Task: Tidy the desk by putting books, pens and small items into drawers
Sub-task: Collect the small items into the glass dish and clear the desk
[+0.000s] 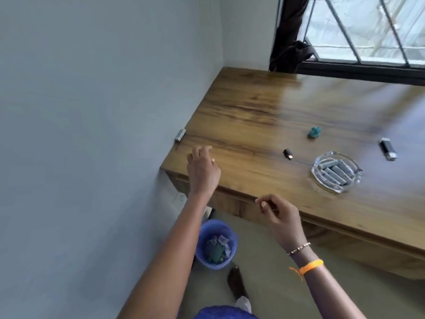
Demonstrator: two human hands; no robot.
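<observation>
Left hand (202, 171) is over the near-left corner of the desk (264, 116), fingers (200, 153) loosely spread, holding nothing. I can't tell if the fingertips touch the wood; motion blur there.

Right hand (279, 217) hangs just off the desk's front edge, fingers (266, 200) curled in narrow, thumb against index. Could be pinching something thin, can't tell. Beaded bracelet (298, 247) and orange band (309, 267) on that wrist.

Items on the desk:
- glass ashtray (337, 172) with several grey batteries (334, 171) inside, near the front edge
- small black adapter (288, 154) left of the ashtray, apart from it
- black USB stick (387, 148) to the right of the ashtray
- teal crumpled lump (314, 132) further back, too blurry to identify
- small grey block (180, 135) at the desk's left edge, against the wall (92, 111)

The drawer fronts under the desktop are hard to read; seams are barely visible.

Blue bin (217, 244) on the floor under my left forearm, crumpled paper inside, partly hidden by the arm. The desk's right side runs out of view.
</observation>
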